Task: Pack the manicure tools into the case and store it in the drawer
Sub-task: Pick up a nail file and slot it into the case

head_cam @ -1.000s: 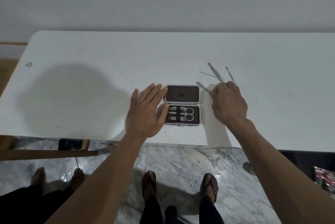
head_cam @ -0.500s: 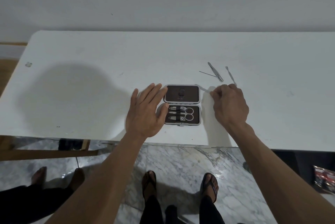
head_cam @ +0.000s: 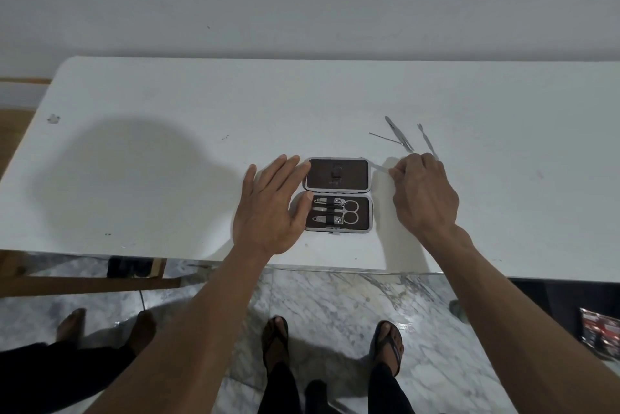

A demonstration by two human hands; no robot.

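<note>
right hand [head_cam: 423,194] pinching tool [head_cam: 379,167], open case [head_cam: 338,195]

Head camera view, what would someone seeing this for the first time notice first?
The open manicure case lies near the front edge of the white table, with scissors and clippers strapped into its nearer half. The left hand rests flat against the case's left side, while the right hand pinches a thin metal tool beside its upper right corner. A few loose tools lie farther back to the right.
</note>
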